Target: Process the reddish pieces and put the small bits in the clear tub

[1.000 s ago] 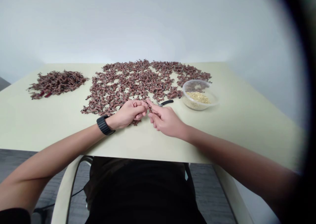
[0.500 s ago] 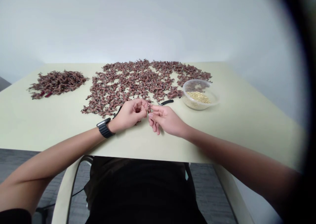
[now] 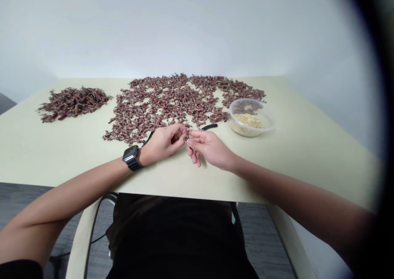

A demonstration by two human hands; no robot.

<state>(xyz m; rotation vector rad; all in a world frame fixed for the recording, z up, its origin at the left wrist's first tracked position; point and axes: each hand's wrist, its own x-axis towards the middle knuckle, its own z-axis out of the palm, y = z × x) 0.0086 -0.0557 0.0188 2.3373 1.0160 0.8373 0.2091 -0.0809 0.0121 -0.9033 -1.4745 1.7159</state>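
Observation:
My left hand [image 3: 168, 142] is closed in a pinch, its fingertips meeting those of my right hand [image 3: 211, 147] above the near part of the table. Between them is a small reddish-brown knotted piece [image 3: 187, 135], mostly covered by the fingers. It resembles the many small reddish-brown pieces with dark tips spread in a wide layer [image 3: 166, 102] just beyond. My right thumb and forefinger pinch at it, while the other fingers curl below. Behind the hands lies a tool with black handles [image 3: 209, 126], partly hidden by my hands.
A clear round plastic bowl [image 3: 246, 132] with small yellowish bits [image 3: 250, 120] in it stands right of the layer. A denser heap of reddish-brown pieces [image 3: 75, 102] lies at the left. The pale table [image 3: 172, 184] meets a white wall [image 3: 172, 28].
My hands stay together at nearly the same spot around the small piece. The left wrist has turned slightly, so more of the watch face shows. The whole view has shifted a little.

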